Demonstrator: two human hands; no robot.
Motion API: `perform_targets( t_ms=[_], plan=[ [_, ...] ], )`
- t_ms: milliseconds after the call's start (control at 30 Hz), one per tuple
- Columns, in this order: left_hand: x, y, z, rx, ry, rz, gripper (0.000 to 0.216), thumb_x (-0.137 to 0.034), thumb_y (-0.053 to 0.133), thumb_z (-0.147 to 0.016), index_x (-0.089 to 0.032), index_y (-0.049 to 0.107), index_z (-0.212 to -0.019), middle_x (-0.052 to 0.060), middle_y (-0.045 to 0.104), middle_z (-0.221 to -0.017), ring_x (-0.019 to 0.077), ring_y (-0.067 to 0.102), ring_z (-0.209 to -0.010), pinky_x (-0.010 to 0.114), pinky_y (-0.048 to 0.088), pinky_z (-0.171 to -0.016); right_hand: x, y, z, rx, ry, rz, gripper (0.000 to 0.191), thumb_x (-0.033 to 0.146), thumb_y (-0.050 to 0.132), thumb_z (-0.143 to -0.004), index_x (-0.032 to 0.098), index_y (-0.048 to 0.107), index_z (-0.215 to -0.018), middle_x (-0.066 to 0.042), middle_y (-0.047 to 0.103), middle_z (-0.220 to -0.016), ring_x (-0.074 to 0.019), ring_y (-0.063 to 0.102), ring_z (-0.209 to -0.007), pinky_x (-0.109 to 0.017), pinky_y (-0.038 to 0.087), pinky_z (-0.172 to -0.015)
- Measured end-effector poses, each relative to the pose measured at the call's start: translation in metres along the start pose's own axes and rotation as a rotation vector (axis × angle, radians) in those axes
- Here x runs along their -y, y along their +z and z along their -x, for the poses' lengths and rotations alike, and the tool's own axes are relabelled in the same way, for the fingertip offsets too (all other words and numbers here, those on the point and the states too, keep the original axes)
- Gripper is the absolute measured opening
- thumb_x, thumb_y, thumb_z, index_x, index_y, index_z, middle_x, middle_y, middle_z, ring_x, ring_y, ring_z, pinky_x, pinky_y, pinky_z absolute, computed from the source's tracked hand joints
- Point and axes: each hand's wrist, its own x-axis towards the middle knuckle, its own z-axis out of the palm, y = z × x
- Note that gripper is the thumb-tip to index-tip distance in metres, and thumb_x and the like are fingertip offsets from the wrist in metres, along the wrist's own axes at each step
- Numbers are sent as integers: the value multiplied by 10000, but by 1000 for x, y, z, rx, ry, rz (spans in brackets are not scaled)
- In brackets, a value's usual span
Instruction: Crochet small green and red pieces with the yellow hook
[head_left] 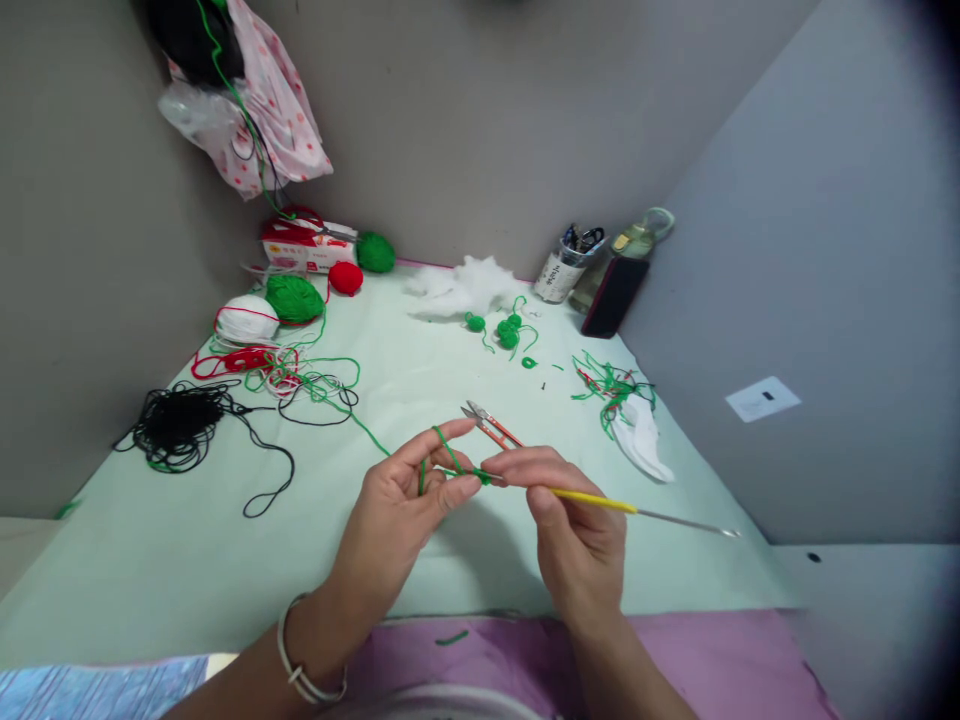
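Green yarn (450,455) is wound over your left hand (409,495) and pinched there between thumb and fingers, held above the near middle of the pale green worktop (150,560). Your right hand (574,525) is closed on a yellow-handled crochet hook (630,508), whose working end meets the yarn between the two hands while its metal tail points off to the right. Just behind your fingers lie orange snips (491,422). Farther back sit green yarn balls (294,297), a white ball (247,320), a red ball (346,277) and loose stuffing (469,285). A black yarn tangle (176,425) sprawls at the left, well apart from your hands. A white cloth (637,440) with green scraps lies to the right.
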Motion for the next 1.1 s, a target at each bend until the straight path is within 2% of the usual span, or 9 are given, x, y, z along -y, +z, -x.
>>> perform_targets(
  t_ms=[133,233,400,633,733,833,967,1033,1100],
  plan=[
    [4,5,1,12,-13,105,661,-308,901,-804,-218,641,-1405,-64,599,-758,23,317,-509,203,188,-456,-9,-1,7,93,-218,353,378,108,636,-980,354,758,-1239,-68,787,-1136,-226,756,-1014,-366,635,-815],
    [4,6,1,104,-106,222,637,-336,892,-809,-172,646,-1373,-96,518,-668,12,215,-464,203,166,-447,-15,-1,12,104,-319,466,493,90,684,-934,400,725,-1314,-73,772,-1218,-247,753,-1037,-395,637,-834],
    [-4,2,0,153,-179,263,490,-240,860,-836,-156,700,-1291,-125,410,-586,6,157,-449,199,152,-457,-7,0,11,-70,-165,224,319,110,592,-1001,300,772,-1183,-75,779,-1030,-224,729,-902,-390,608,-753],
    [-9,-3,-2,136,-123,235,346,-235,861,-819,-185,787,-1154,-61,536,-741,-21,214,-443,211,156,-452,-1,-2,0,-179,103,-202,185,245,621,-1026,247,803,-990,-41,740,-879,-154,673,-676,-311,570,-614],
    [-5,-3,-1,118,-89,174,368,-249,864,-817,-221,793,-1177,-45,576,-792,-10,241,-457,213,184,-452,-1,0,-4,-151,174,-275,180,300,637,-1018,234,798,-974,-41,736,-839,-144,660,-619,-289,559,-562],
    [2,2,2,16,14,59,483,-219,861,-823,-271,754,-1292,-30,616,-836,39,388,-561,196,322,-528,-2,4,0,-77,105,-82,196,266,602,-1033,268,798,-1049,-45,739,-879,-166,682,-700,-317,585,-632],
    [9,9,6,6,-31,146,558,-258,862,-827,-235,709,-1363,-51,559,-743,48,347,-556,183,326,-533,-10,6,13,-3,-260,481,350,135,641,-978,328,774,-1237,-84,751,-1081,-234,726,-962,-378,609,-802],
    [8,8,4,80,-139,265,485,-273,858,-826,-193,749,-1291,-80,470,-662,28,221,-495,177,242,-473,-12,4,16,1,-334,532,391,124,634,-974,338,752,-1280,-92,749,-1131,-247,726,-991,-395,610,-808],
    [5,3,1,126,-194,353,369,-233,849,-824,-162,798,-1183,-101,390,-615,18,144,-479,170,205,-456,-11,2,14,-65,-250,393,324,144,597,-1003,318,766,-1218,-84,756,-1052,-236,716,-922,-396,605,-768]
  ],
)
